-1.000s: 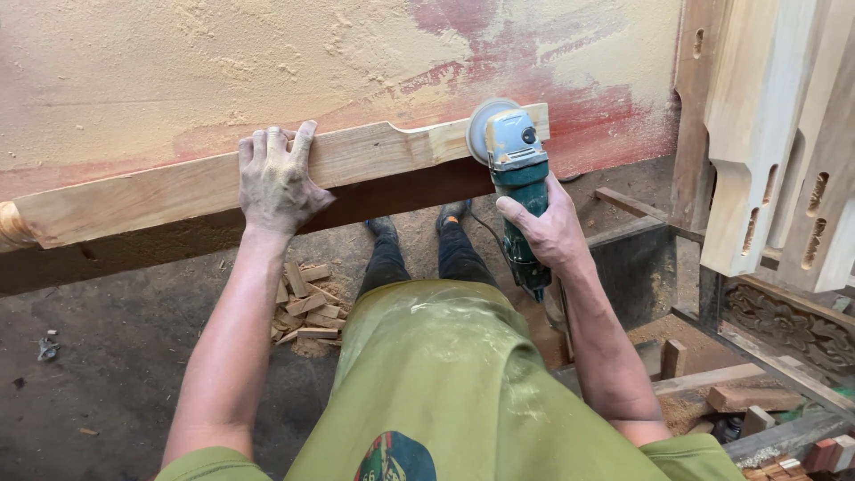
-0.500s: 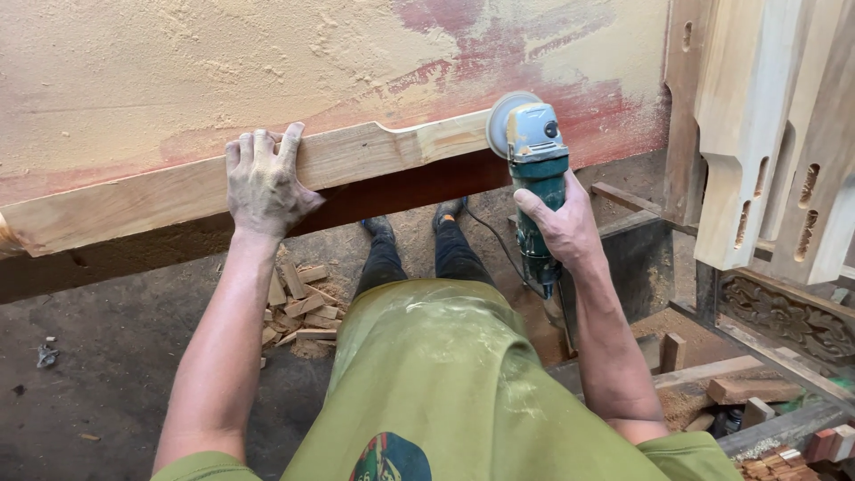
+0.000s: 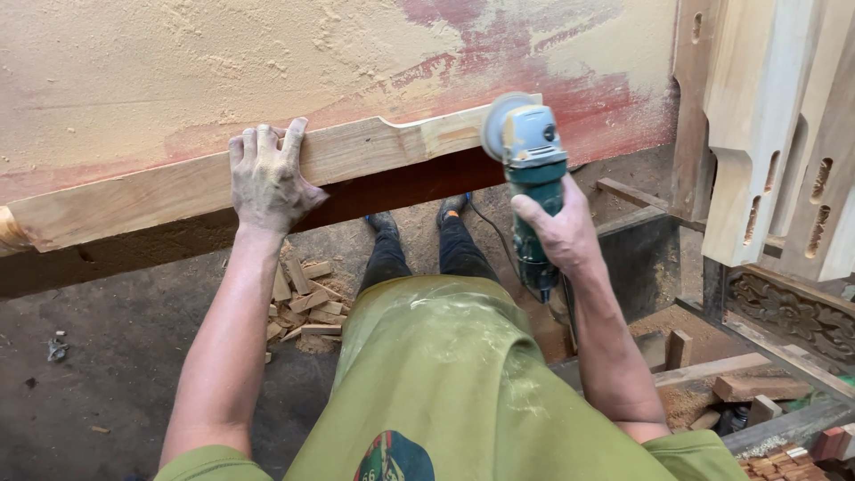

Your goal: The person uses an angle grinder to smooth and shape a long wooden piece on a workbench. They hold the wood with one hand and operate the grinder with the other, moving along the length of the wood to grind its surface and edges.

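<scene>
A long pale wooden plank [image 3: 169, 183] with a notched upper edge lies along a dark red-brown beam [image 3: 392, 187] in front of a dusty wall. My left hand [image 3: 267, 174] presses flat on the plank near its middle, fingers spread over the top edge. My right hand [image 3: 557, 233] grips the body of a green and grey angle grinder [image 3: 527, 151], whose disc meets the plank's right end.
A heap of small wood offcuts [image 3: 303, 303] lies on the dirt floor by my legs. Pale carved wooden parts [image 3: 766, 134] lean upright at the right. Loose wood pieces and planks [image 3: 748, 383] are stacked low at the right.
The grinder and my right hand have shifted slightly along the plank's right end. My left hand stays pressed on the plank.
</scene>
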